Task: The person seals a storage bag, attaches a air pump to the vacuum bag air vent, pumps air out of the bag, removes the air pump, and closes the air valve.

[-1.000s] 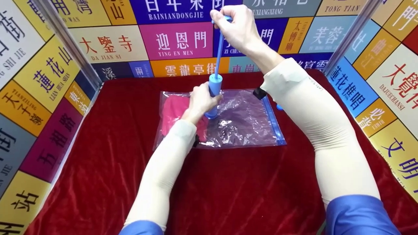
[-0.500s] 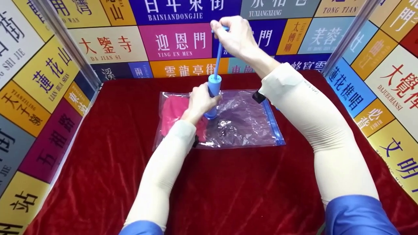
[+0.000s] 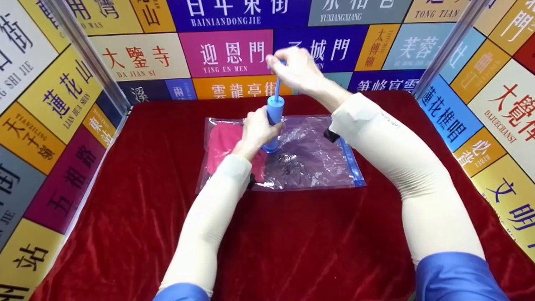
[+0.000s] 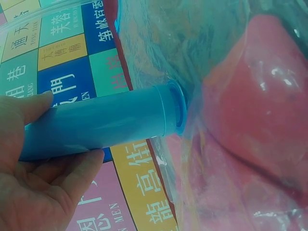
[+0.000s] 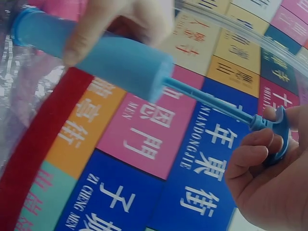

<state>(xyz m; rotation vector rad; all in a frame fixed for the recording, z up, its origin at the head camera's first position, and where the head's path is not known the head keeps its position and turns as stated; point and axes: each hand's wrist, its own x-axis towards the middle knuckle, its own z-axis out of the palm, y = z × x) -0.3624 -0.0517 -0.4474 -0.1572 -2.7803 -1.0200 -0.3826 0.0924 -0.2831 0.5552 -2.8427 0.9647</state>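
The left hand [image 3: 258, 128] grips the blue pump [image 3: 275, 109], hiding its middle; the right hand [image 3: 297, 72] clasps the half-hidden handle [image 5: 283, 131]. A sleeve [image 3: 399, 154] covers 1 corner of the bag [image 3: 319, 156].

A dark red, velvety cloth [image 3: 317, 238] spreads in soft creases, its far edge meeting a back wall [image 3: 225, 88] patterned with coloured blocks of Chinese characters and romanised names. There, a pink panel [image 3: 234, 52] reads YING EN MEN, just below a dark blue panel [image 3: 234, 12] reading BAINIANDONGJIE; to its left, a cream panel [image 3: 138, 56] carries red characters. The left wall [image 3: 62, 98] and right wall [image 3: 510, 100] bear similar lettered blocks. A greyish left post [image 3: 83, 48] and right post [image 3: 449, 46] slant along the corners. In both wrist views, the lettering appears turned.
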